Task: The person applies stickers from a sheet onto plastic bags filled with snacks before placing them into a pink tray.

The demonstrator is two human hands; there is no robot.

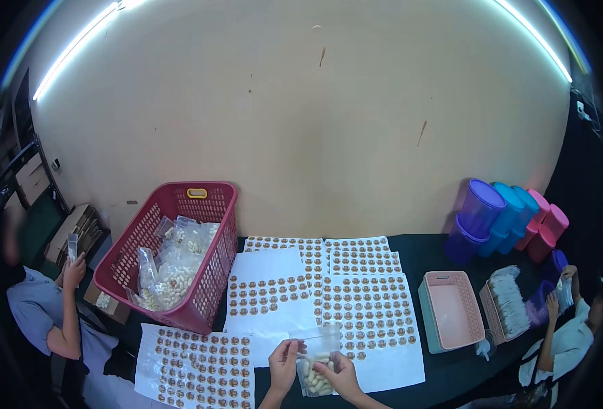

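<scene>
A clear zip bag (pixel 317 389) with pale, peanut-shaped pieces inside is held upright at the front of the table. My left hand (pixel 284 365) pinches at its upper left edge, fingers closed. On the other side, my right hand (pixel 341 377) grips the bag, its thumb lying across the front. The bag's top band is see-through and stands above the contents. Under and behind it lie white sticker sheets (pixel 376 371) with rows of small round brown labels. Another sticker sheet (pixel 148 368) lies to the left of my hands.
A maroon basket (pixel 209 293) holds many filled bags. Nested trays (pixel 457 344), pink over green, stand right, beside a basket of clear bags (pixel 509 300). Purple, blue and pink tubs (pixel 482 204) are stacked by the wall. People sit left (pixel 35 307) and right (pixel 567 341), each holding a bag.
</scene>
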